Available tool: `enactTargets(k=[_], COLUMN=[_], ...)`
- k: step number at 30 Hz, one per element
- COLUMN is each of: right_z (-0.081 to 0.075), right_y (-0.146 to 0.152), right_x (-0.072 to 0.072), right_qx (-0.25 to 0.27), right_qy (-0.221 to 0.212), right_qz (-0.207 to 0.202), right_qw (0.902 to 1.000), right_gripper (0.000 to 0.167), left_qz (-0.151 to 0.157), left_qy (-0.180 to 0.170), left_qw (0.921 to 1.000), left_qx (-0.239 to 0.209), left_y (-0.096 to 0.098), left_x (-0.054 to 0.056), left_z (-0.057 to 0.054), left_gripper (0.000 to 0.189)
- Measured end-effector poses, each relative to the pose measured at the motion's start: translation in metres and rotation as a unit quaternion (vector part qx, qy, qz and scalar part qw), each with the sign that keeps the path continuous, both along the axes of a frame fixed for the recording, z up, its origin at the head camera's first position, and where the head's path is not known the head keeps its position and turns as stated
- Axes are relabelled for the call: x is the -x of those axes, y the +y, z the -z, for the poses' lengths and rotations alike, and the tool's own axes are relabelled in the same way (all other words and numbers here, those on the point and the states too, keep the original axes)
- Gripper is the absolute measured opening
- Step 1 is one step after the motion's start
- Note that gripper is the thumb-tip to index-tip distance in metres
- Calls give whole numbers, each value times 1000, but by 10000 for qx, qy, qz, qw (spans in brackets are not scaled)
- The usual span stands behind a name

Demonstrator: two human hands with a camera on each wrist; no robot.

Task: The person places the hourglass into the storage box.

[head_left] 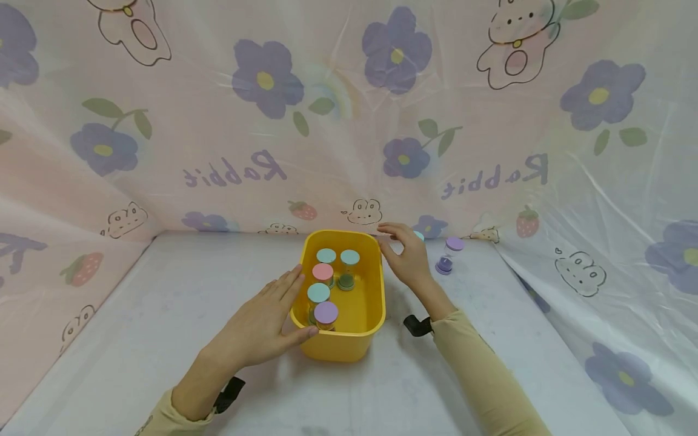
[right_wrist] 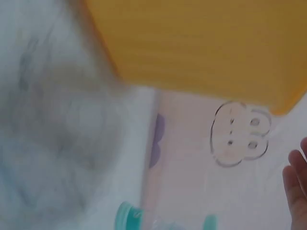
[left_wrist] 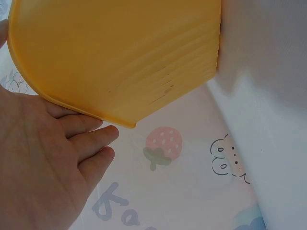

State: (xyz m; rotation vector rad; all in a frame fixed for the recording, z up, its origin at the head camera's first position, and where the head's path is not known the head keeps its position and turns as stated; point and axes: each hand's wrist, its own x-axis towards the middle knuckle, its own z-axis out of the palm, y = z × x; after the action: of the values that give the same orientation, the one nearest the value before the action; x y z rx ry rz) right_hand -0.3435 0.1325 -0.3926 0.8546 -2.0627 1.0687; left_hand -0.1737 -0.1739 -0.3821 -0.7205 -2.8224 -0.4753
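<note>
A yellow plastic bin [head_left: 340, 348] stands on the white table and holds several small sand timers with coloured caps. Among them are a pink-capped sand timer [head_left: 322, 272], a purple-capped one [head_left: 326, 313] and a teal-capped one [head_left: 349, 258]. My left hand [head_left: 259, 321] rests along the bin's left rim with its fingers extended; the left wrist view shows its fingers against the outer edge. My right hand [head_left: 406, 257] is beside the right rim, fingers loosely bent and holding nothing. Partly hidden behind it is a teal sand timer [right_wrist: 128, 218].
A purple sand timer [head_left: 448, 255] stands upright on the table [head_left: 180, 303], right of my right hand. A printed curtain [head_left: 327, 181] with flowers and rabbits hangs behind the table and along both sides.
</note>
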Motion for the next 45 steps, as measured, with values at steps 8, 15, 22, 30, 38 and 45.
enactTargets(k=[8, 15, 22, 30, 38, 45], right_z=[20, 35, 40, 43, 45, 49], right_y=[30, 53, 66, 69, 70, 70], right_x=[15, 30, 42, 50, 52, 55], right_qx=[640, 610, 188, -294, -435, -338], right_qy=[-169, -686, -1522, -2128, -2463, -2676], right_qz=[552, 953, 1270, 1365, 1426, 1256], right_qw=[9963, 9912, 9800, 9671, 9577, 9547], right_gripper=[31, 39, 51, 60, 61, 61], left_qz=[-16, -11, -15, 2, -21, -35], left_qy=[0, 19, 14, -38, -45, -45], left_qw=[10000, 10000, 10000, 10000, 10000, 10000], left_qx=[23, -17, -23, -34, 16, 13], left_y=[0, 0, 0, -1, 0, 0], left_x=[0, 0, 0, 0, 0, -1], left_z=[0, 1, 0, 0, -1, -1], left_gripper=[103, 103, 103, 103, 103, 104])
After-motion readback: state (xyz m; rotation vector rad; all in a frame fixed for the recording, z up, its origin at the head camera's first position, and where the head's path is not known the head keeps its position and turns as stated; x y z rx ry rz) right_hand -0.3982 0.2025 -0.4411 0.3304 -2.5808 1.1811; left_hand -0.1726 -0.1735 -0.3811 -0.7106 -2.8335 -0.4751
